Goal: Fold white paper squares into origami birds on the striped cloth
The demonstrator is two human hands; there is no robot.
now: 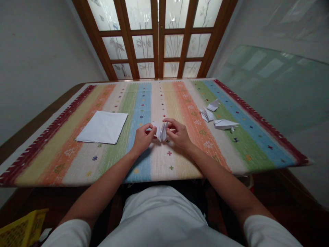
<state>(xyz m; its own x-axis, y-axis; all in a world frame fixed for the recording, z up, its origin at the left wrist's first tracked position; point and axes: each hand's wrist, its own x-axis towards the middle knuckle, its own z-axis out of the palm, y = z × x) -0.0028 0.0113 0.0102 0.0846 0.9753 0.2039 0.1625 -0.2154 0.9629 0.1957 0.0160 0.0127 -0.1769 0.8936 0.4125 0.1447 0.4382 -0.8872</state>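
A small folded white paper piece (161, 130) sits between my two hands at the middle of the striped tablecloth (180, 99). My left hand (143, 138) pinches its left side with thumb and fingers closed. On the right side, my right hand (179, 133) grips the same piece, fingers curled round it. The paper is partly folded with flaps standing up; its exact shape is hard to make out.
A stack of flat white paper sheets (103, 127) lies to the left. Three folded paper figures (207, 115), (213, 105), (225, 124) rest at the right. A yellow crate (22, 230) is on the floor at lower left. Wooden glazed doors (159, 37) stand behind the table.
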